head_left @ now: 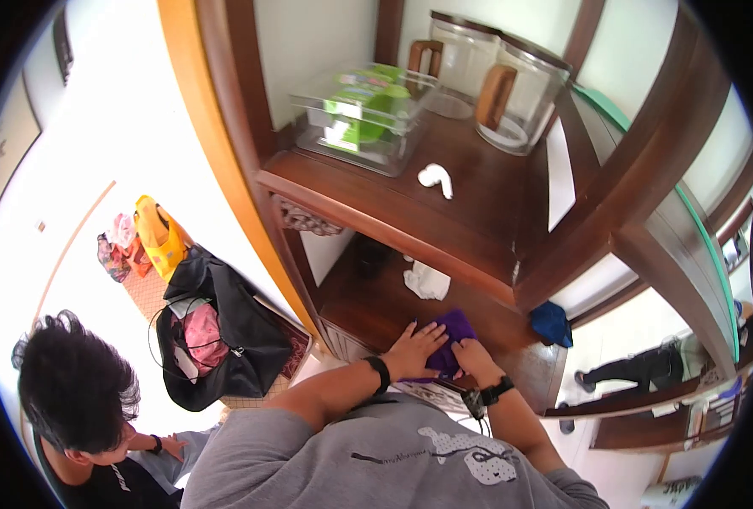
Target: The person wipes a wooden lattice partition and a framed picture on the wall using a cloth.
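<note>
A purple cloth (456,329) lies on the lower dark wooden shelf (368,293). My left hand (416,349) rests on the cloth's left side with its fingers spread flat. At the opposite side, the curled fingers of my right hand (475,359) grip the cloth; their tips are partly hidden. Behind the cloth lies a crumpled white tissue (427,281). A dark blue folded cloth or cap (552,324) sits near the shelf's right end.
The upper shelf holds a clear plastic bin (385,161) with green packages, two clear jugs (512,102) with wooden handles, and a white earbud-shaped item (436,179). A co-worker (75,390) is at lower left, near an open black bag (249,339) on the floor.
</note>
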The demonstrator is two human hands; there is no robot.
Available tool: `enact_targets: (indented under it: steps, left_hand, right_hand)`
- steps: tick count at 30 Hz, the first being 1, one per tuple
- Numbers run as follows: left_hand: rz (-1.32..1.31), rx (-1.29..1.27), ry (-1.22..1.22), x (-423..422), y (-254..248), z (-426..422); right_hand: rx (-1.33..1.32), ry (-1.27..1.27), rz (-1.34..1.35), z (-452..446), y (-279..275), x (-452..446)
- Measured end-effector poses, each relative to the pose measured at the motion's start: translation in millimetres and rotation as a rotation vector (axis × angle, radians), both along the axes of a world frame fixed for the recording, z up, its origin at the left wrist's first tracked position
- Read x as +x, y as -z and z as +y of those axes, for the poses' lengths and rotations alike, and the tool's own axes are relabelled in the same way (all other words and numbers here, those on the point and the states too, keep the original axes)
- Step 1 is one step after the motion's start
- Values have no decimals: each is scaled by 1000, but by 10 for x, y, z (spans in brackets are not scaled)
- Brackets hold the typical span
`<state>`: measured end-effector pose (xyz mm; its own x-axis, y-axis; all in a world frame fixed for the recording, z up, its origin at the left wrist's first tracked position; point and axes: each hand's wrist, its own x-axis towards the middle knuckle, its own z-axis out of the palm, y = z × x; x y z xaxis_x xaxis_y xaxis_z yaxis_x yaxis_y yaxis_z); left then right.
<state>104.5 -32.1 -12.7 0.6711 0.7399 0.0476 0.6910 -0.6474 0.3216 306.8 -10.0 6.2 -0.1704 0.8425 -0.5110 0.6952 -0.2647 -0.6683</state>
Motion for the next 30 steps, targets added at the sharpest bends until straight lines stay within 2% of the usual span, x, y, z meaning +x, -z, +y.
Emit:
enact_targets:
  steps: [4, 6, 8, 10, 13, 15, 18, 21, 25, 27, 28, 29, 30]
  left_hand:
    - [43, 7, -24, -113, 88, -140]
    - [61, 13, -56, -146, 28, -194]
    - [50, 34, -80, -138, 50, -270]
    - [21, 44, -143, -136, 127, -355]
    - [42, 69, -235, -102, 71, -317]
    - [106, 12, -269, 9, -57, -428]
    - [62, 37, -228, 155, -36, -438]
    - [42, 18, -214, 275, 39, -400]
    - [-85, 21, -152, 150, 52, -470]
    - [-183, 49, -274, -187, 53, -555]
    - [-234, 69, -316, -363, 74, -611]
    - [-296, 178, -464, -609, 190, -670]
    - [-344, 103, -663, -880, -53, -876]
  right_hand:
    - [-2, -25, 22, -73, 52, -9]
    - [83, -211, -23, 80, 146, 47]
    - [30, -244, -48, -40, 123, 38]
    - [-77, -104, -32, 30, -128, -173]
    - [-53, -162, -37, 93, 55, -92]
    - [-37, -178, -19, 25, -26, -16]
    - [-130, -39, 114, -147, -61, 200]
    - [-153, -4, 93, -154, 78, 359]
    - [-107, -105, 59, -96, 139, 366]
    - [-125, -85, 109, -62, 282, 431]
    - [-76, -154, 115, -57, 441, 536]
    - [-17, -212, 122, -45, 645, 630]
    - [53, -263, 131, 21, 722, 664]
